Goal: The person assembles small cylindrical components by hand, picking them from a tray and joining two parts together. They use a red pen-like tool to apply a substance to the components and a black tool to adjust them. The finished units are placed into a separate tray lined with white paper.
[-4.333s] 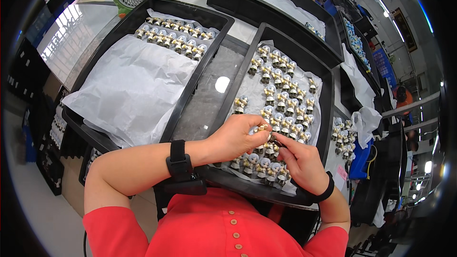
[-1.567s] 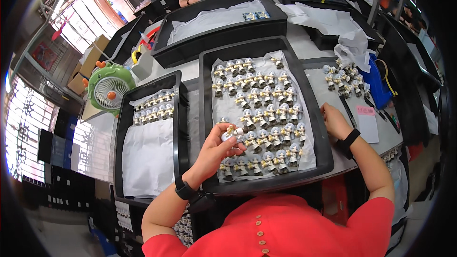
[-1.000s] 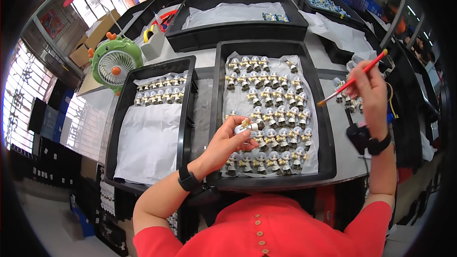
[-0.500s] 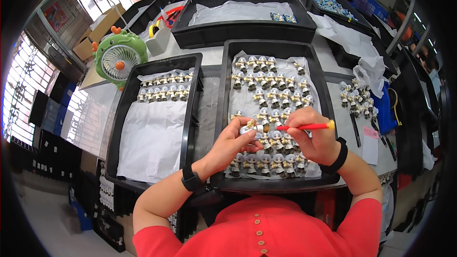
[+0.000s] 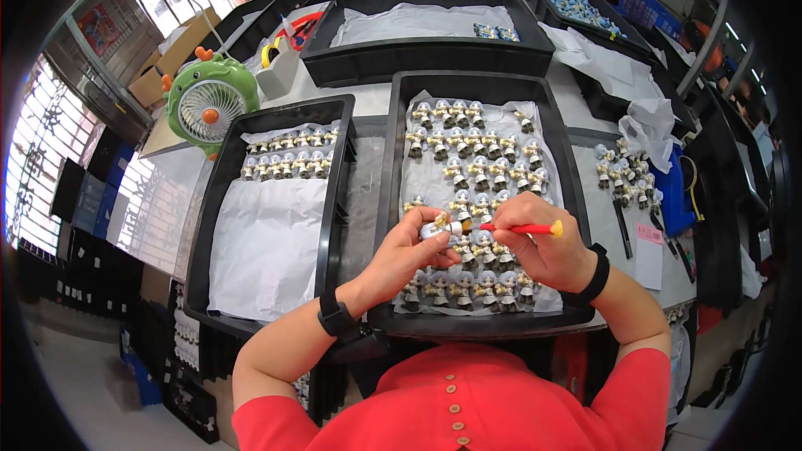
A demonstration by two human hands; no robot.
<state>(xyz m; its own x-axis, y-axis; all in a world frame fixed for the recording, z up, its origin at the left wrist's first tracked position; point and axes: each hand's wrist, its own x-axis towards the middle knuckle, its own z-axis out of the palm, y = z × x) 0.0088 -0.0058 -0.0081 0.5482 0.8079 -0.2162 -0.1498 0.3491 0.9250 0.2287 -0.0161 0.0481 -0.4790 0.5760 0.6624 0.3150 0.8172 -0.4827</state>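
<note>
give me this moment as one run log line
left hand: holds figurine | right hand: holds red brush, tip near figurine | below: black tray, figurine rows | leftward: second tray, green fan

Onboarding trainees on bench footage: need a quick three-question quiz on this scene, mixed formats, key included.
1. What does the left hand hold?
2. True or false: the slim red tool with a yellow end is in the right hand.
3. Which lies to the right of the large black rectangular plastic tray beneath the hands?
A) green plastic fan
B) loose cluster of small white-haired figurines
C) yellow tape roll

Key:
1. A small white-and-gold figurine.
2. True.
3. B.
</note>
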